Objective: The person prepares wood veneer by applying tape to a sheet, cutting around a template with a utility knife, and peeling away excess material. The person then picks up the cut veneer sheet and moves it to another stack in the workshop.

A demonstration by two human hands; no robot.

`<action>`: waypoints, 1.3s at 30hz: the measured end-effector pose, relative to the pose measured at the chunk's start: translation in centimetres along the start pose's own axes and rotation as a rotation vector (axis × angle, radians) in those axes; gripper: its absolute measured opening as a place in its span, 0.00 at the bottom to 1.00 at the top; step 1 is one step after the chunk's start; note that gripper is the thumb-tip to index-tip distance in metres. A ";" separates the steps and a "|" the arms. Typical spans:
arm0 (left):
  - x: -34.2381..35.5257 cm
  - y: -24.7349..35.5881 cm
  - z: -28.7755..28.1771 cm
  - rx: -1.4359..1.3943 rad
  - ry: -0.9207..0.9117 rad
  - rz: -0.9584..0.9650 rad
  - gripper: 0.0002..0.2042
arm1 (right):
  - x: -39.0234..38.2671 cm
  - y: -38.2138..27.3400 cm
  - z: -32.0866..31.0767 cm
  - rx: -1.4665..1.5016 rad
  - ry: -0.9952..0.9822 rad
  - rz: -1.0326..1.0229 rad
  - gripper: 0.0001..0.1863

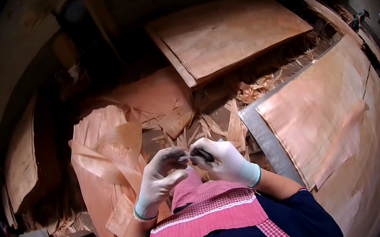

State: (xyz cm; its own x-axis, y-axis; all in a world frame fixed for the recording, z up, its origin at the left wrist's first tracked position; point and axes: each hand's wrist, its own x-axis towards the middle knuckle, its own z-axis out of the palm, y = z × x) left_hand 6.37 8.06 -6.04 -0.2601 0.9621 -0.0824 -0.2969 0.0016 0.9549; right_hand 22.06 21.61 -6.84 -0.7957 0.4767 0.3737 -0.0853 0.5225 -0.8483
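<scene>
Both of my hands wear white gloves with teal-edged cuffs and meet in front of my pink checked apron. My right hand is closed round a small dark object, mostly covered by its fingers, so its kind is unclear. Curled toward it, my left hand has its fingertips close against the right fingertips, with its thumb held apart below. Something small and pale shows where the fingertips meet; I cannot make it out. The glove fingers are stained dark.
Thin wood veneer sheets are stacked at my right, over a grey board. Another veneer stack lies ahead. Loose, crumpled veneer sits at my left. Torn scraps cover the floor between. A board leans far left.
</scene>
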 end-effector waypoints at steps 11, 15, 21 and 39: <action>34.7 2.8 -5.7 0.196 -0.348 0.050 0.05 | 17.2 13.9 -7.4 -0.115 0.420 0.293 0.10; 46.4 3.5 -1.0 0.373 -0.575 0.085 0.04 | 19.2 17.6 -12.7 -0.154 0.668 0.433 0.08; 59.7 0.5 11.5 0.464 -0.908 0.340 0.03 | 17.7 25.4 -20.1 -0.047 1.097 0.506 0.10; 79.5 -23.1 48.3 0.636 -1.764 0.515 0.07 | 9.8 43.2 -37.0 0.112 2.088 0.832 0.05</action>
State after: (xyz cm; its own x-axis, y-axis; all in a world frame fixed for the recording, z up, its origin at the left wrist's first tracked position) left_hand 36.95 97.72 -20.87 0.9886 0.0518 0.1413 -0.0771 -0.6321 0.7711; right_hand 32.72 74.97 -25.91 0.8808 0.3806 -0.2816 -0.2554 -0.1190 -0.9595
